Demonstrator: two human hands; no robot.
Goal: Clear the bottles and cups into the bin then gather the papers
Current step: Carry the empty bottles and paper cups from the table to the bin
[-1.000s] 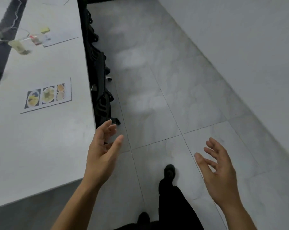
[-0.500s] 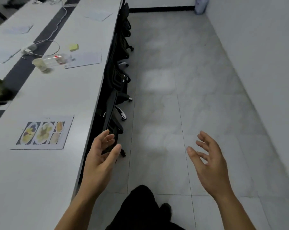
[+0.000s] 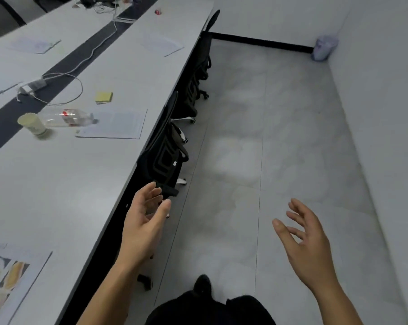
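hands: left point(image 3: 143, 225) and right point(image 3: 307, 246) both loose, holding nothing, lower frame
bottle point(image 3: 68, 117): lying on its side by the cup point(image 3: 33, 125), left
bin point(image 3: 323, 48): upper right corner

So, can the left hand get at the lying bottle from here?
Probably not yet. The left hand hangs open beside the table, and the bottle lies far up it, by the paper cup. Nothing blocks the way; stepping forward should do.

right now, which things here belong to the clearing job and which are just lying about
For the job:
cup
bottle, on its side
bin, far corner
paper by the bottle
paper farther along
picture sheet

Just lying about:
sticky notes
charger
chairs
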